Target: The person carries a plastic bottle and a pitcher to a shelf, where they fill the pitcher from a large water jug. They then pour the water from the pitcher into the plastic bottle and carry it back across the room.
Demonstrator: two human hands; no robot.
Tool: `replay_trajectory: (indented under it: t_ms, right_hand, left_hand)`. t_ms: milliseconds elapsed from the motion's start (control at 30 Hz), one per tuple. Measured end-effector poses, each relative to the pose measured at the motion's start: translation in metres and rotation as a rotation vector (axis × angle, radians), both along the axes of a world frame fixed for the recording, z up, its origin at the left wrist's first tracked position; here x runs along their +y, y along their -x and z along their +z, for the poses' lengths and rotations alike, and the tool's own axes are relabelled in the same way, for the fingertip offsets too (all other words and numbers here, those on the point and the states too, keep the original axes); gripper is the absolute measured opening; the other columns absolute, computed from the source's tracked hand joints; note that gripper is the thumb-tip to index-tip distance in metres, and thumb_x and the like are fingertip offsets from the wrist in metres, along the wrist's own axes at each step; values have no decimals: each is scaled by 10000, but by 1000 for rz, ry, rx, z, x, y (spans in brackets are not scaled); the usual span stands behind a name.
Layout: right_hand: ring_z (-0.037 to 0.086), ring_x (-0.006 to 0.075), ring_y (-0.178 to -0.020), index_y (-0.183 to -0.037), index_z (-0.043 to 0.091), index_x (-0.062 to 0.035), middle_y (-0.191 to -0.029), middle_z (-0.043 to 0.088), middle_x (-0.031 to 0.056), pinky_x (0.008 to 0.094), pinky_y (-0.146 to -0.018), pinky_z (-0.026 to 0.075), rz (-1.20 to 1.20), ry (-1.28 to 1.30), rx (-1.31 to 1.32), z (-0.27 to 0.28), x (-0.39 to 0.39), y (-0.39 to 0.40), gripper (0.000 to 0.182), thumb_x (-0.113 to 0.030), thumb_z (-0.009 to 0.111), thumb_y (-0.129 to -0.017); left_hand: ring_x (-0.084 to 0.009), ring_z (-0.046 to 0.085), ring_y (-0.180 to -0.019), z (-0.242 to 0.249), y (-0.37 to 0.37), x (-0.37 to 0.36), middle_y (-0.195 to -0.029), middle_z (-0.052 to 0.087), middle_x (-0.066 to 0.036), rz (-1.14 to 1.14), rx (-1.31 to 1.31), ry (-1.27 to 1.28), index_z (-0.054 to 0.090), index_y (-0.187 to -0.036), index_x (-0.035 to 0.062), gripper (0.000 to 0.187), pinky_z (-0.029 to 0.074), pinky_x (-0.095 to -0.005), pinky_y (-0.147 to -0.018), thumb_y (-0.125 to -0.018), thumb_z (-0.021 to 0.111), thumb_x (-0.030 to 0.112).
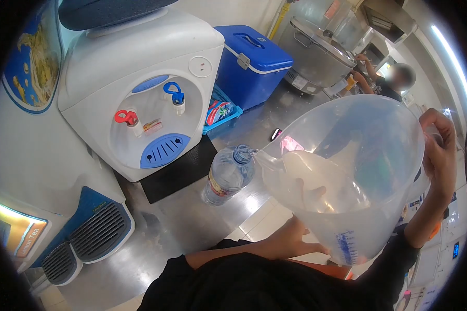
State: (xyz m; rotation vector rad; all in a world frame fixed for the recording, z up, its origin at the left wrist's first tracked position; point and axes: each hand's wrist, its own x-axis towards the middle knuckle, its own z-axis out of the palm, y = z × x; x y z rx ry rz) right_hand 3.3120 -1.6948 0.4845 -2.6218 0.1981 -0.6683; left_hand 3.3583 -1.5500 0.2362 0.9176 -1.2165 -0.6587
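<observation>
A large translucent plastic measuring jug [342, 223] with blue scale marks is tilted to the left. My right hand [440, 150] is closed around its handle. Against the jug's near lower side lies my left hand [291, 239], supporting it; the fingers are partly hidden and show dimly through the plastic. Liquid [316, 179] inside the jug reaches the spout. That spout meets the mouth of a clear plastic bottle [227, 176], which stands uncapped on the steel counter [174, 228]. Neither hand touches the bottle.
A water dispenser [192, 132] with red and blue taps stands behind the bottle on a black mat [184, 173]. Beyond are a blue cooler box [254, 67], a blue basket [225, 116], a phone [290, 144] and a large metal pot [316, 54]. Another person [392, 85] is farther back.
</observation>
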Motion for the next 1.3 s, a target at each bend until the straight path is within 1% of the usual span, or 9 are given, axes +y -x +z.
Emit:
replay_trajectory:
  t_ms: [267, 333, 467, 767, 867, 933, 1000, 1067, 1300]
  right_hand:
    - [292, -4, -281, -741, 495, -14, -600, 521, 14, 116, -269, 174, -32, -11, -32, 0, 1, 1, 247, -219, 628, -702]
    - [292, -3, -279, -740, 496, -16, -602, 522, 14, 116, -268, 175, -24, -6, -25, 0, 0, 1, 248, -223, 626, -703]
    - [291, -1, -277, -741, 498, -16, -598, 524, 15, 119, -267, 176, -39, 4, -20, 0, 1, 2, 251, -231, 623, -704]
    - [265, -5, -275, -742, 488, -17, -528, 491, -2, 127, -273, 156, -46, -22, 16, 2, 3, 1, 220, -204, 601, -716]
    - [253, -4, -273, -742, 485, -17, -507, 474, -10, 131, -277, 147, -49, -23, 7, 2, 4, 1, 214, -199, 595, -720]
    - [249, -2, -273, -742, 484, -17, -502, 468, -12, 133, -278, 144, -53, -3, 15, 5, 8, 1, 215, -200, 594, -721]
    - [330, -7, -352, -724, 459, -8, -637, 430, -7, 98, -343, 227, -191, -42, 114, 10, 13, 1, 190, -164, 553, -672]
    - [317, -11, -343, -722, 459, -10, -627, 428, -13, 101, -335, 216, -172, -48, 87, 7, 10, 0, 199, -175, 558, -672]
    - [339, -16, -369, -720, 459, -13, -628, 423, -14, 97, -351, 231, -188, -74, 126, 10, 16, -1, 218, -187, 574, -658]
  left_hand:
    - [-240, 362, -1084, 0, -1, -2, -1192, 307, -157, 110, -126, 121, 339, -1134, -13, 613, 329, -360, -889, -646, 680, 130]
    - [-238, 372, -1076, -1, 0, -3, -1186, 320, -154, -51, -36, -20, 348, -1126, -12, 599, 325, -355, -887, -648, 679, 131]
    - [-240, 382, -1066, 2, 0, -1, -1166, 346, -154, 54, -67, 46, 366, -1112, -14, 580, 318, -353, -887, -648, 679, 138]
    - [-232, 376, -1062, -3, 3, -5, -1164, 345, -155, -106, 39, -70, 376, -1113, -10, 574, 325, -356, -882, -651, 680, 143]
    - [-229, 371, -1069, -1, 3, -2, -1161, 349, -152, 132, -69, 61, 375, -1113, -13, 571, 321, -356, -885, -654, 677, 144]
    - [-227, 366, -1075, 0, 3, -2, -1167, 340, -154, -104, 169, 7, 374, -1113, -13, 574, 322, -354, -886, -652, 678, 142]
    - [-227, 367, -1075, 1, 3, 0, -1169, 337, -155, -111, 188, -19, 374, -1112, -12, 574, 320, -354, -888, -651, 679, 140]
    - [-227, 367, -1074, 3, 3, 1, -1172, 333, -156, -118, 208, -45, 374, -1112, -12, 574, 318, -354, -890, -649, 679, 138]
    - [-249, 337, -1096, -2, 3, -4, -1190, 300, -160, 2, -6, -3, 379, -1111, -11, 585, 303, -356, -904, -644, 687, 157]
